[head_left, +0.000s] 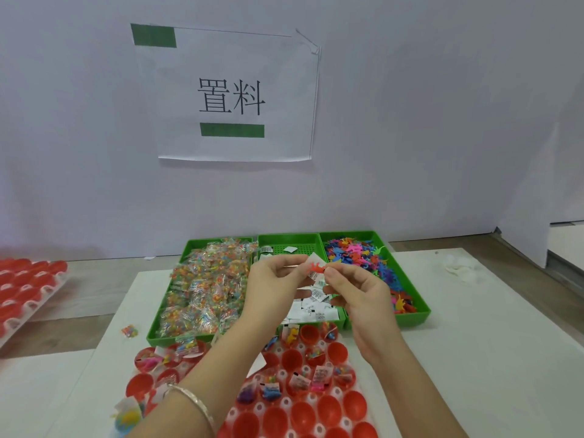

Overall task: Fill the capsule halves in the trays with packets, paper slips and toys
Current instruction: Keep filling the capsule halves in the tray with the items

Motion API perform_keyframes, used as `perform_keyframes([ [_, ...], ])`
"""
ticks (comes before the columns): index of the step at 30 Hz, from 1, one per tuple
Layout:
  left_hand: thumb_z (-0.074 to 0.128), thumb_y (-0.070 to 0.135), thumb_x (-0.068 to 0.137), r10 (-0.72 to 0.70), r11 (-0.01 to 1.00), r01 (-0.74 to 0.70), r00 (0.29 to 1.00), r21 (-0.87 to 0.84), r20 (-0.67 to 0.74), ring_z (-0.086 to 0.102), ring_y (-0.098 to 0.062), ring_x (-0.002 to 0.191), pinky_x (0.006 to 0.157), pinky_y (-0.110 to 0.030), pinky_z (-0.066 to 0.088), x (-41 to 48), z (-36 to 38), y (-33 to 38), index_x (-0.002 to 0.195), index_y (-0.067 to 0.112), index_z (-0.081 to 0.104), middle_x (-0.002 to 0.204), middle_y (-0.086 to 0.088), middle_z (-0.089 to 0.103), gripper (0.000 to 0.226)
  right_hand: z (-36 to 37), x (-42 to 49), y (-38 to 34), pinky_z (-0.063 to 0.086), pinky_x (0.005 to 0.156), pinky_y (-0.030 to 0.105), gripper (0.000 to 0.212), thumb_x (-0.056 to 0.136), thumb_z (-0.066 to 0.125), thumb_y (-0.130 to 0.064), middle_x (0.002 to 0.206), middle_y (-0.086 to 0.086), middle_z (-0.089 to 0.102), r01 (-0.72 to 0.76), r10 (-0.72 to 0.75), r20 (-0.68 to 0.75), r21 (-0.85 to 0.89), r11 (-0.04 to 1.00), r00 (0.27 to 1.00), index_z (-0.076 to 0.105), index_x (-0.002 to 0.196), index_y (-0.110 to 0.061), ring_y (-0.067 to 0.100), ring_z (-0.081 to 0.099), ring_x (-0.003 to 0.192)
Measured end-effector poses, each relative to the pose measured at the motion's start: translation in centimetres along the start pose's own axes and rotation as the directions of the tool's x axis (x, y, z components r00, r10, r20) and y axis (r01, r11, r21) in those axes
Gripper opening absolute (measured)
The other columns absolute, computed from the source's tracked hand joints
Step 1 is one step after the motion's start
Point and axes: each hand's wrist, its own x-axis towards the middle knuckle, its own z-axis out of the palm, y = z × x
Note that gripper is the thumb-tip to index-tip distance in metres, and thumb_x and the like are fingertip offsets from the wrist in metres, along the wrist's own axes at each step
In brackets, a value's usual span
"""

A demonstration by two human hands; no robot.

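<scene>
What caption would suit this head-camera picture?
The left hand and right hand pinch an orange toy with a paper slip above green bins and red capsule halves, some filled.

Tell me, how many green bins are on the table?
3, side by side: the left bin holds clear packets, the middle bin paper slips, the right bin coloured toys. None seems hidden.

The side tray [41, 298] runs off the left edge; print on the paper slips [311, 311] is too small to read.
</scene>
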Motion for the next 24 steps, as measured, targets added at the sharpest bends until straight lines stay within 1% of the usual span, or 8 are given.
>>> perform_keyframes([
  [3,0.065,0.006,0.090,-0.020,0.996,0.025,0.998,0.091,-0.061,0.070,-0.009,0.065,0.058,-0.021,0.056,0.7,-0.2,-1.0,0.107,0.005,0.068,0.078,-0.008,0.073,0.017,-0.2,0.1,0.0,0.050,0.059,0.021,0.011,0.077,0.074,-0.021,0.076,-0.001,0.072,-0.025,0.027,-0.050,0.040,0.999,0.998,0.074,0.088,-0.018,0.011,0.064,0.069],
  [7,0.065,-0.002,0.088,-0.122,0.988,0.131,0.987,0.085,-0.100,0.069,-0.013,0.059,0.059,-0.021,0.057,1.5,-1.1,-2.4,0.121,-0.001,0.060,0.083,-0.012,0.070,0.033,-0.5,0.3,0.1,0.050,0.060,0.023,0.007,0.083,0.071,-0.015,0.075,-0.002,0.072,-0.046,0.049,-0.081,0.039,0.998,0.995,0.073,0.089,-0.018,0.011,0.064,0.068],
  [9,0.066,-0.006,0.086,-0.149,0.986,0.155,0.983,0.054,-0.105,0.070,-0.018,0.065,0.058,-0.021,0.057,1.7,-1.4,-2.7,0.126,-0.003,0.056,0.093,-0.015,0.069,0.041,-0.6,0.3,0.1,0.050,0.060,0.022,0.007,0.084,0.071,-0.014,0.074,-0.003,0.071,-0.053,0.055,-0.085,0.028,0.998,0.995,0.073,0.089,-0.018,0.010,0.064,0.067],
  [11,0.067,-0.008,0.084,-0.148,0.988,0.153,0.982,0.032,-0.113,0.071,-0.020,0.072,0.059,-0.020,0.056,1.8,-1.5,-2.6,0.129,-0.001,0.054,0.100,-0.013,0.068,0.047,-0.6,0.3,0.1,0.050,0.061,0.022,0.007,0.084,0.071,-0.013,0.073,-0.004,0.071,-0.061,0.061,-0.075,0.007,0.998,0.995,0.073,0.089,-0.018,0.009,0.064,0.066],
  [14,0.070,-0.005,0.083,-0.097,0.995,0.095,0.990,-0.017,-0.102,0.073,-0.016,0.077,0.061,-0.017,0.056,1.4,-1.3,-1.7,0.123,0.004,0.059,0.097,-0.006,0.072,0.042,-0.4,0.2,0.3,0.049,0.064,0.024,0.006,0.084,0.071,-0.014,0.075,-0.003,0.072,-0.079,0.078,-0.038,-0.022,0.997,0.996,0.073,0.090,-0.017,0.009,0.064,0.066],
  [18,0.073,-0.004,0.081,-0.068,0.988,0.058,0.996,-0.142,-0.062,0.074,-0.016,0.080,0.064,-0.017,0.056,-0.1,-0.7,-0.2,0.106,0.014,0.066,0.087,-0.002,0.076,0.032,0.1,-0.1,0.3,0.050,0.063,0.021,0.009,0.082,0.073,-0.014,0.076,0.000,0.073,-0.064,0.064,-0.014,-0.022,0.998,0.998,0.073,0.092,-0.015,0.010,0.066,0.066],
  [21,0.071,-0.007,0.080,-0.063,0.965,0.061,0.998,-0.253,0.001,0.074,-0.018,0.080,0.064,-0.019,0.056,-1.3,-0.3,0.4,0.103,0.012,0.067,0.087,-0.005,0.076,0.030,0.1,-0.3,0.1,0.051,0.064,0.022,0.014,0.081,0.075,-0.014,0.078,0.004,0.074,-0.055,0.056,-0.015,0.009,0.998,0.998,0.073,0.095,-0.011,0.013,0.067,0.068],
  [24,0.070,-0.007,0.081,-0.035,0.963,0.040,0.999,-0.268,0.024,0.074,-0.017,0.080,0.065,-0.019,0.056,-1.9,-0.2,0.5,0.101,0.010,0.068,0.083,-0.003,0.076,0.027,0.3,-0.6,-0.3,0.052,0.064,0.022,0.014,0.079,0.076,-0.014,0.077,0.005,0.074,-0.066,0.066,0.000,0.003,0.998,0.998,0.073,0.093,-0.011,0.014,0.067,0.068],
])
